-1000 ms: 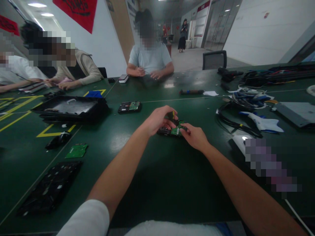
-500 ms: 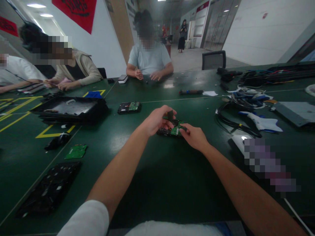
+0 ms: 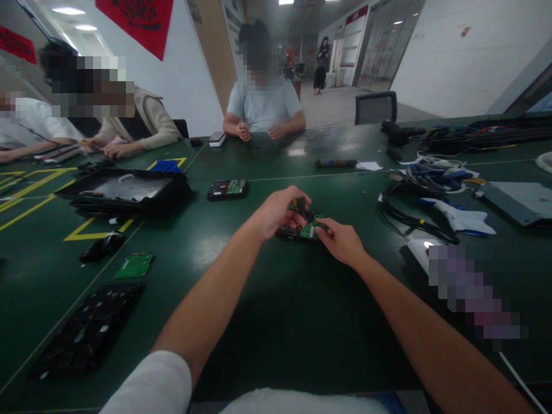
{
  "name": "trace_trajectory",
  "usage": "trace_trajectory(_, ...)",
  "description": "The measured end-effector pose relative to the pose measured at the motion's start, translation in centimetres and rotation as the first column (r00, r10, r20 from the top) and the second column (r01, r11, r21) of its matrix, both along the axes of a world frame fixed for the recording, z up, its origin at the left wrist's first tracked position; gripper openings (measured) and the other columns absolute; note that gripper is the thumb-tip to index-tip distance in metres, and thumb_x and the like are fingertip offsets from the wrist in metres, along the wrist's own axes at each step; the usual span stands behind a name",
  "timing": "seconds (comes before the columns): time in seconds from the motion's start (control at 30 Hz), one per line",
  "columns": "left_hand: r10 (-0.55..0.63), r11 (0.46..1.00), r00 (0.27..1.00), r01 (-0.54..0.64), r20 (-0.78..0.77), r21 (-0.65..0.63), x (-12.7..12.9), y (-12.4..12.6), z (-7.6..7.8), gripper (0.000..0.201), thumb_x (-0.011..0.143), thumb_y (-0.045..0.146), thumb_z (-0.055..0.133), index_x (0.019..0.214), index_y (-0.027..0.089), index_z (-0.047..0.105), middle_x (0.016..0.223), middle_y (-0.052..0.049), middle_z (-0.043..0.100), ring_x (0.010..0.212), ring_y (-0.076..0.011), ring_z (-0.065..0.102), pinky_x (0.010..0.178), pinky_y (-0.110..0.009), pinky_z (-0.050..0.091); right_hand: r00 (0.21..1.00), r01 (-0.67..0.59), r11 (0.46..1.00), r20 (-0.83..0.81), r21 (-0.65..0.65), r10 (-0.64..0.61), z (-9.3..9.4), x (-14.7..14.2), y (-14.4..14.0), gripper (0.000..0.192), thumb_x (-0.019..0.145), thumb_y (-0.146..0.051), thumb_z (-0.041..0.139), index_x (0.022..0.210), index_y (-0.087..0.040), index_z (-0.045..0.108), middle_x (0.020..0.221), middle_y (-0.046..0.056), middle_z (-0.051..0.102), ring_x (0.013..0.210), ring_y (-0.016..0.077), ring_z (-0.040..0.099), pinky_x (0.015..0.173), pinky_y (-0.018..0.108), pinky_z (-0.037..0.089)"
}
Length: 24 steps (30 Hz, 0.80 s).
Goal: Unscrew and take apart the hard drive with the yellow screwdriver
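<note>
Head view:
Left hand (image 3: 276,211): fingers curled, pinching a small dark tool (image 3: 299,202) above the drive.
Right hand (image 3: 342,241): fingertips pressed on the drive's near edge.
Hard drive (image 3: 304,229): flat, dark-cased, green circuit board up — mid-table.
Table (image 3: 267,322): matte dark green.
Second drive (image 3: 227,188): well apart, far left.

A hard drive (image 3: 304,229) lay on the table (image 3: 276,322) at frame centre, between the left hand (image 3: 276,211) and the right hand (image 3: 342,241). A second hard drive (image 3: 227,188) sat behind it, toward the upper left. Further left stood a tray (image 3: 123,191); below that lay a mouse (image 3: 102,246), a circuit board (image 3: 135,265) and a keyboard (image 3: 88,330). Cables (image 3: 414,215) lay at the right.
</note>
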<state>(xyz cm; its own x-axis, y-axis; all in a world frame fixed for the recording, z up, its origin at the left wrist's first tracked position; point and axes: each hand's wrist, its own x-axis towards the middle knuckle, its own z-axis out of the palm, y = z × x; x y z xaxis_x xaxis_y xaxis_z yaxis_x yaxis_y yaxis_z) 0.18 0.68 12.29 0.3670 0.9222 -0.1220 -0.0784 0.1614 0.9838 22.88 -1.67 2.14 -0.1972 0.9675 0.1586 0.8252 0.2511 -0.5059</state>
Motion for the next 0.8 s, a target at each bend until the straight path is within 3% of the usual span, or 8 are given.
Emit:
trace_trajectory(0.17, 0.008, 0.996, 0.998, -0.003, 0.062, -0.087, 0.14, 0.02, -0.04, 0.026, 0.091, 0.044, 0.060, 0.097, 0.019, 0.063, 0.095, -0.010, 0.076, 0.059, -0.0164, 0.069, 0.048, -0.025, 0.047, 1.000, 0.020, 1.000, -0.005, -0.010, -0.020, -0.08, -0.03, 0.05, 0.044, 0.109, -0.043, 0.056, 0.147, -0.025, 0.068, 0.086, 0.003, 0.076, 0.071, 0.0193, 0.067, 0.062, 0.031, 0.043)
trace_trajectory(0.4, 0.043, 0.999, 0.999, -0.042, -0.015, 0.022, 0.09, 0.15, -0.08, 0.030, 0.092, 0.044, 0.061, 0.096, 0.016, 0.071, 0.097, -0.008, 0.072, 0.057, -0.0127, 0.067, 0.048, -0.023, 0.044, 1.000, 0.024, 1.000, -0.012, 0.000, -0.024, -0.20, -0.03, 0.11, 0.043, 0.108, -0.042, 0.057, 0.144, -0.024, 0.070, 0.085, 0.003, 0.076, 0.071, 0.0195, 0.066, 0.062, 0.031, 0.042)
trace_trajectory(0.63, 0.013, 0.996, 0.999, -0.008, 0.049, -0.093, 0.15, -0.11, 0.18, 0.027, 0.092, 0.044, 0.060, 0.093, 0.017, 0.065, 0.098, -0.012, 0.077, 0.061, -0.0163, 0.069, 0.054, -0.027, 0.052, 1.000, 0.009, 1.000, -0.009, 0.004, -0.009, -0.10, 0.00, 0.10, 0.043, 0.109, -0.042, 0.056, 0.145, -0.024, 0.069, 0.084, 0.002, 0.076, 0.072, 0.0194, 0.067, 0.063, 0.031, 0.042)
trace_trajectory(0.8, 0.038, 0.999, 0.999, -0.038, 0.018, -0.013, -0.01, 0.10, -0.02, 0.028, 0.092, 0.042, 0.060, 0.092, 0.016, 0.070, 0.100, -0.010, 0.075, 0.060, -0.0125, 0.066, 0.052, -0.024, 0.047, 1.000, 0.010, 1.000, 0.003, 0.011, -0.010, -0.16, 0.03, 0.18, 0.043, 0.109, -0.043, 0.055, 0.145, -0.025, 0.070, 0.086, 0.003, 0.077, 0.072, 0.0196, 0.068, 0.063, 0.031, 0.043)
